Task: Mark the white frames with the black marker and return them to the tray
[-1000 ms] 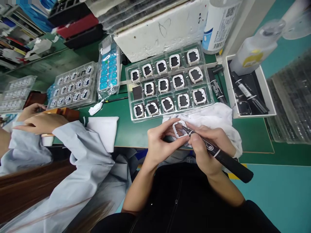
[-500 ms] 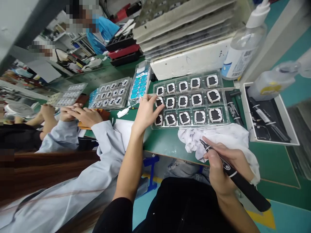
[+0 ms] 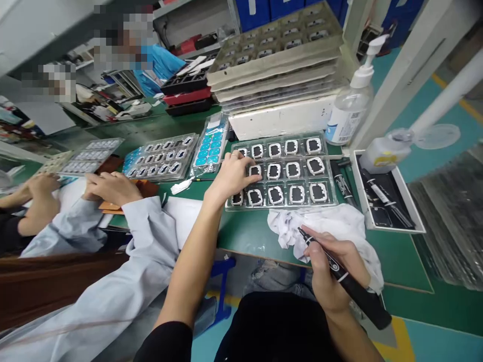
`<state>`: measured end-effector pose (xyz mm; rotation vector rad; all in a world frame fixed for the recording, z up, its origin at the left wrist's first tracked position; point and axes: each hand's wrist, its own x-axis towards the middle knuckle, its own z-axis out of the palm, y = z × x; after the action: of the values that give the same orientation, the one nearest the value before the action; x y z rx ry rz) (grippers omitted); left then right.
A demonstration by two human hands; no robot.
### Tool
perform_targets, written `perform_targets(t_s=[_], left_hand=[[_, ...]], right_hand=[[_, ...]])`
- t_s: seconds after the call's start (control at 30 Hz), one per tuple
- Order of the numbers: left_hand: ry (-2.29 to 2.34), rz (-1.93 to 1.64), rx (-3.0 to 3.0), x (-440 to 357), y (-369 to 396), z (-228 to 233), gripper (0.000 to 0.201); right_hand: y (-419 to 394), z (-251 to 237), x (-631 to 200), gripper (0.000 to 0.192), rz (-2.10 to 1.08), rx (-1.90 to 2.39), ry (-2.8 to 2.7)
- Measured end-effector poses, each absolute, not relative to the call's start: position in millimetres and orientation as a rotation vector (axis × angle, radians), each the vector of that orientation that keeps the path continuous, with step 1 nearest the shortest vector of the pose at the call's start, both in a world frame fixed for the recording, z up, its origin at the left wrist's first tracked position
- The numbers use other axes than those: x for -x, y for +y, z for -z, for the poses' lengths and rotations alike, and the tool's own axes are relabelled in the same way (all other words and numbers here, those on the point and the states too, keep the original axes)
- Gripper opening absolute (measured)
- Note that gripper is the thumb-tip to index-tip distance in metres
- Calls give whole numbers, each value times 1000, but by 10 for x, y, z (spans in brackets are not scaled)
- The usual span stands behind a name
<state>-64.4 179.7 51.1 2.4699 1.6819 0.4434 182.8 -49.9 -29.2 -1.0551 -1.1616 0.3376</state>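
The left hand (image 3: 232, 173) rests on the tray (image 3: 281, 173) near the bench's front edge, fingers spread over its left pockets, gripping nothing visible. The right hand (image 3: 328, 271) grips a marker (image 3: 345, 279) over the cloth (image 3: 339, 221). A snagged finger could tip parts out. A co-worker's sleeve (image 3: 147, 226) crowds the left; bottle (image 3: 349, 113) and box (image 3: 388, 193) stand right.

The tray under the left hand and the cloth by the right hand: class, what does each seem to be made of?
Tray: probably thin clear plastic, glossy; the green table shows through and its moulded pockets glint.
Cloth: seemingly soft white fabric, matt; it lies crumpled in folds.
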Motion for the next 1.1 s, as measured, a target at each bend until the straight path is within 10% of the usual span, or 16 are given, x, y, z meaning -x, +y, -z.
perform_targets(t_s=[0.63, 1.1], left_hand=[[1144, -1178, -1645, 353, 1020, -475, 45], [1015, -1001, -1017, -77, -5, -209, 66]], right_hand=[[-513, 184, -1787, 13, -389, 1021, -1142], [-558, 130, -1750, 8, -485, 1071, -1102]])
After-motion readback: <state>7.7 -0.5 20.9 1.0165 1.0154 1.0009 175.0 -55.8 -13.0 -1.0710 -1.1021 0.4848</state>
